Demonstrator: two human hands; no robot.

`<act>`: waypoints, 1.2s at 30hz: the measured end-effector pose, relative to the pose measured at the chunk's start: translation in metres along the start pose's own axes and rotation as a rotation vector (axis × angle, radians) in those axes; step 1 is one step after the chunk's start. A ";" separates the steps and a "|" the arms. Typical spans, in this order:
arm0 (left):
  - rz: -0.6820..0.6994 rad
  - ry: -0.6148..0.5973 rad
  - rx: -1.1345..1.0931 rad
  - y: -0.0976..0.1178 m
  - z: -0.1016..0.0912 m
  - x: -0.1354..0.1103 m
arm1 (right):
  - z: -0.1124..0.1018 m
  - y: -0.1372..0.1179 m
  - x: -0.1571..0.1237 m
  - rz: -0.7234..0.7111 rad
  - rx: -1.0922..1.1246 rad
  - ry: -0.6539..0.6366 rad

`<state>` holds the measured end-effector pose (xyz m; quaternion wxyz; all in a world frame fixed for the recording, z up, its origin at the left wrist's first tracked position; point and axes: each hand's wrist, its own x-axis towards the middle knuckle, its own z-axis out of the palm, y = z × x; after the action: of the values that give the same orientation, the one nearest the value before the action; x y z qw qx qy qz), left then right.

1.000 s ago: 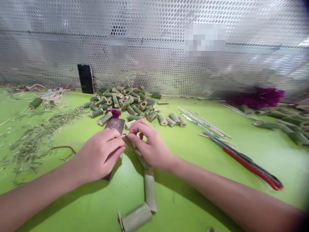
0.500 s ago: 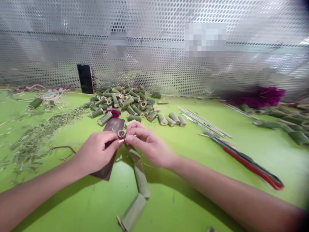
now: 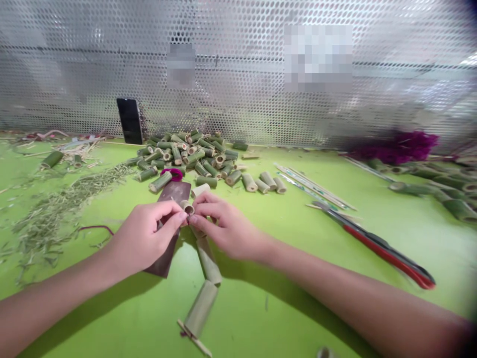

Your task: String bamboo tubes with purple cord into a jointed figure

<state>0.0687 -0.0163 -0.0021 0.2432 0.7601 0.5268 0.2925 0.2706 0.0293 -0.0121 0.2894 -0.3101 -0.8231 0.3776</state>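
My left hand and my right hand meet fingertip to fingertip, both closed in a pinch. Between them shows a dark bit of purple cord; the small pale stick it was wrapped around is mostly hidden by my fingers. Just beyond the fingertips, a short bamboo tube has its open end toward me. From under my right hand a chain of peeled bamboo pieces runs toward me, with a thin stick across its near end. A brown rectangular sheet lies beneath my left hand.
Green bamboo pieces are heaped beyond my hands, beside a purple cord coil. Shavings spread at left. A phone leans on the perforated metal screen. Red-and-black handled pruners and thin sticks lie right.
My fingertips have closed in, covering the small stick seen between them before. The bamboo chain has shifted slightly up and left, showing more of the thin stick at its near end.
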 end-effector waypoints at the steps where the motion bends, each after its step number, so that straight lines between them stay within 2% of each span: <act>1: 0.025 0.007 0.022 0.001 0.001 -0.001 | 0.002 0.000 0.000 0.024 0.010 0.029; 4: 0.102 0.018 0.068 0.004 0.008 -0.003 | 0.005 0.000 -0.001 0.134 0.125 0.106; 6: 0.112 0.016 0.062 0.003 0.012 -0.003 | 0.007 -0.001 -0.002 0.226 0.286 0.109; 9: 0.030 -0.015 -0.001 0.001 0.015 0.002 | 0.008 -0.001 -0.004 0.302 0.529 0.047; 11: -0.049 -0.032 -0.039 -0.002 0.013 0.005 | 0.007 -0.001 -0.004 0.296 0.598 -0.009; 14: -0.084 -0.012 -0.036 -0.005 0.007 0.008 | 0.005 0.001 -0.001 0.280 0.580 -0.084; 18: -0.065 0.018 0.016 -0.007 0.000 0.009 | 0.002 0.003 0.001 0.256 0.417 -0.130; 22: -0.058 0.012 0.023 -0.003 -0.001 0.004 | 0.004 -0.002 -0.001 0.217 0.192 -0.043; 25: -0.033 0.017 0.037 0.001 0.001 -0.001 | 0.006 -0.006 -0.002 0.213 0.117 0.041; 30: 0.060 0.046 0.064 0.005 0.005 -0.005 | 0.008 -0.002 -0.001 0.233 0.189 0.109; 36: -0.056 0.016 -0.030 0.004 0.008 0.003 | 0.010 -0.001 -0.003 0.316 0.490 0.079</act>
<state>0.0775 -0.0156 -0.0045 0.2585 0.7388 0.5455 0.2996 0.2651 0.0218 -0.0173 0.3248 -0.3698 -0.6370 0.5932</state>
